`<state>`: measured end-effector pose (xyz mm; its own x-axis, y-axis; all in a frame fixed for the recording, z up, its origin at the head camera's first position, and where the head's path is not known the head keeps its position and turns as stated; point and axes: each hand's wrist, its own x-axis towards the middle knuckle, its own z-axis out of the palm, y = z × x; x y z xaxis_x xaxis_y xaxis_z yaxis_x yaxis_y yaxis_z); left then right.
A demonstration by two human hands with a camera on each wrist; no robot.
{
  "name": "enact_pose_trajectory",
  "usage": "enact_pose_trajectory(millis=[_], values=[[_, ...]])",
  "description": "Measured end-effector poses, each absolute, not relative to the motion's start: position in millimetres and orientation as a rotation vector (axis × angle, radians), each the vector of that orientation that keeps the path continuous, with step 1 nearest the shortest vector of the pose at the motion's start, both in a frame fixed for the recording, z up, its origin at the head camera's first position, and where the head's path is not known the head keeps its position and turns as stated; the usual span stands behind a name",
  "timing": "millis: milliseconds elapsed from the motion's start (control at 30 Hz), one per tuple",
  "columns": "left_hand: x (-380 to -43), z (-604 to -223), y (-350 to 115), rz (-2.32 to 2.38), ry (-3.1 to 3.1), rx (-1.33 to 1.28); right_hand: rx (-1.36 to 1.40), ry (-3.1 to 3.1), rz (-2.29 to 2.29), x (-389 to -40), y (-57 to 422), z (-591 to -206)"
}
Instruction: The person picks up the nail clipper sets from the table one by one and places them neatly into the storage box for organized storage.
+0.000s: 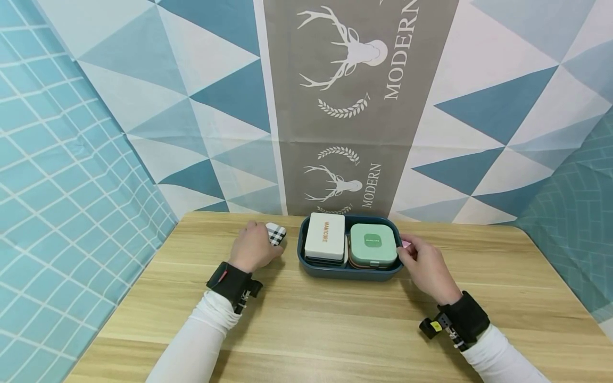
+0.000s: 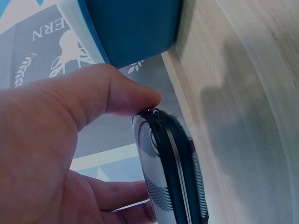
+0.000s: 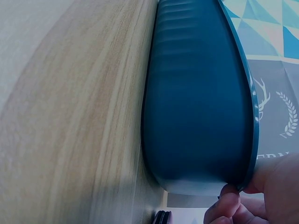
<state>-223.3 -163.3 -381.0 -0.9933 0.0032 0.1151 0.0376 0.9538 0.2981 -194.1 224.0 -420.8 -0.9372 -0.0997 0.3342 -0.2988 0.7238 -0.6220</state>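
Note:
In the head view a dark blue bin [image 1: 351, 274] stands toward the table's back edge. It holds a white manicure case [image 1: 324, 236] on the left and a mint-green manicure case [image 1: 372, 244] on the right, each on top of other cases. My left hand [image 1: 254, 247] grips a small black-and-white checked case [image 1: 275, 234] left of the bin. From the left wrist, this case [image 2: 161, 163] shows its dark edge with a metal seam, thumb at its corner. My right hand [image 1: 426, 266] pinches the bin's right rim; the right wrist view shows thumb and finger at the bin's wall [image 3: 201, 107].
A pink item [image 1: 406, 244] peeks out between the bin and my right hand, mostly hidden. The wooden table [image 1: 325, 330] reaches back to a patterned cloth wall [image 1: 330, 181] close behind the bin. A blue tile-print cloth [image 1: 57, 186] hangs at the left.

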Motion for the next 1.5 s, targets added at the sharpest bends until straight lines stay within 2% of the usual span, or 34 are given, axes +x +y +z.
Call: enact_pose_trajectory(millis=[1500], values=[[-222.6,-350.8,-148.2,-0.411,-2.866,-0.149,0.325,-2.624,1.015,-194.6,224.2,-421.3]])
